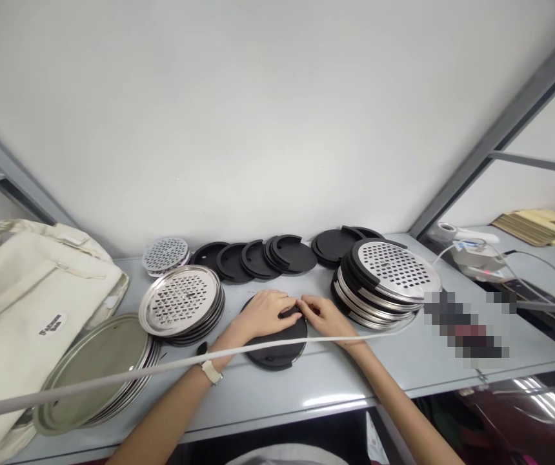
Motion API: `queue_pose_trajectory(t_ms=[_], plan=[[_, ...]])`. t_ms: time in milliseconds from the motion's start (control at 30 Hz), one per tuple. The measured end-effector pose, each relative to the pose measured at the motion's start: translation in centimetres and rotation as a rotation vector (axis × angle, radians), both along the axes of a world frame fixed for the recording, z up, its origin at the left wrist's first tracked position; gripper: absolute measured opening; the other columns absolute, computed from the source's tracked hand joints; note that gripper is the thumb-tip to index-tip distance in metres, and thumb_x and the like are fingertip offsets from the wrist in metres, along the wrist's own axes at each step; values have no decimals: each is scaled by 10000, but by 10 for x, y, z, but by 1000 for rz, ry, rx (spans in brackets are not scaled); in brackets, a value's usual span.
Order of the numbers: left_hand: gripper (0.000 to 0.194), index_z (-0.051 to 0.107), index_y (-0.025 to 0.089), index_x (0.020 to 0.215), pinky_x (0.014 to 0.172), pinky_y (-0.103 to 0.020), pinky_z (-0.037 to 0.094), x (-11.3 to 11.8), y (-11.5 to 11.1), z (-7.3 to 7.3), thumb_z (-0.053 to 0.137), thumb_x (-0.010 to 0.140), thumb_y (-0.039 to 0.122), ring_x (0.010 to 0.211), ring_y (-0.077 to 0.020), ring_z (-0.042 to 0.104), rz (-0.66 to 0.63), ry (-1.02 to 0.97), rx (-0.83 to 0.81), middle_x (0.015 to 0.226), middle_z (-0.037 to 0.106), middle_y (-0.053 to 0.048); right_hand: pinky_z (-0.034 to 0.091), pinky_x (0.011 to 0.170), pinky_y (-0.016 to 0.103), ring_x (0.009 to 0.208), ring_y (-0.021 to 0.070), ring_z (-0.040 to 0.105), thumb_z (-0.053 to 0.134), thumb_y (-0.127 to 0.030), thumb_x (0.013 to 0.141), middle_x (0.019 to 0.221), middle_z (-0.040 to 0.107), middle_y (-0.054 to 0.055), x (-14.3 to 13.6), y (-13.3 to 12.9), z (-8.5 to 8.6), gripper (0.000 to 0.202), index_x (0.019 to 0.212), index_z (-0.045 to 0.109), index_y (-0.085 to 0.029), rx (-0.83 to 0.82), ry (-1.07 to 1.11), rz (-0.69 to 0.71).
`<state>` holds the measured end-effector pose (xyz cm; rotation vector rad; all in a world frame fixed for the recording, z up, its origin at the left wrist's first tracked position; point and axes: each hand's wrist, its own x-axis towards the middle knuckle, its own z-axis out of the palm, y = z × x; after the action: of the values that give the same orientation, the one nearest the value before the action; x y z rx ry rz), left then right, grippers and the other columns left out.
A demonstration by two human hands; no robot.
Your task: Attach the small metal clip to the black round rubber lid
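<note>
Black round flat disc (280,357) lies on the grey tabletop (328,381), its far half beneath the left hand (268,313); circular, no long axis. Left, nearer, reaches palm-down across it, fingers bent; right hand (324,316) has thumb and fingertips together at the disc's far-right edge. Cannot tell whether either grips. Beyond: overlapping black rimmed discs (299,256).

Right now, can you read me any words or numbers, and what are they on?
None can be read clearly.
White oval label on the cream bag: dark lettering, too blurred.
Pale device at right: any marks too small.
Black disc under the left hand: none visible.
</note>
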<state>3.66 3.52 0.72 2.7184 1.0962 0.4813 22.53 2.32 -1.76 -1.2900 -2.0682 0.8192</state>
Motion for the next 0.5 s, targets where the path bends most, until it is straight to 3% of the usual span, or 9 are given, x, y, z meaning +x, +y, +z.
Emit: queue_pose_trajectory(t_ms=[500], plan=[[259, 565, 180, 726, 569, -274, 286, 0, 0, 1, 521, 889, 377, 649, -143, 525, -9, 0, 15, 691, 579, 5, 305, 593, 231, 619, 117, 451, 351, -342, 953, 627, 430, -48, 2, 2, 1, 306, 695, 417, -193, 9, -13, 60]])
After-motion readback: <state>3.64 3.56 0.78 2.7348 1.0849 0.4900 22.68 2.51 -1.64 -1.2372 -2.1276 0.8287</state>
